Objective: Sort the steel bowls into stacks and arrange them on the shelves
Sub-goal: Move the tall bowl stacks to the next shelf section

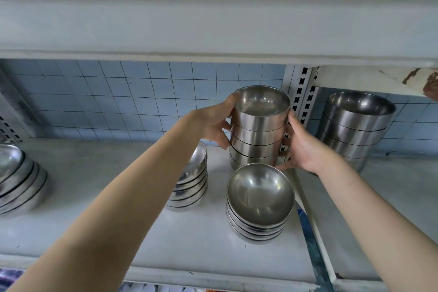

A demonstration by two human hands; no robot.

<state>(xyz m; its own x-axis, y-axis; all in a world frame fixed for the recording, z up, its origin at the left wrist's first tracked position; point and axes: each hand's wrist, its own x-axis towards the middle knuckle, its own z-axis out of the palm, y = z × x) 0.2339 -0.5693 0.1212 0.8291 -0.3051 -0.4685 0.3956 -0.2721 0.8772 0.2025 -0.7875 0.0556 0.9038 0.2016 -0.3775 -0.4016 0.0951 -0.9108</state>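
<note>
grey shelf (94, 173) lies open mid-left; both grips, left hand (213, 123) and right hand (305, 149), clasp tall bowl stack (258, 130) beside post (304, 92).

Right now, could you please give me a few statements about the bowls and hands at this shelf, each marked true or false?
1. The left hand and the right hand both grip the held stack of straight-sided bowls. True.
2. The rounded stack stands behind the held stack. False: it stands in front of it, nearer the camera.
3. The right-bay stack is turned upside down. False: its bowls open upward.
4. A far-left stack sits on the same shelf. True.
</note>
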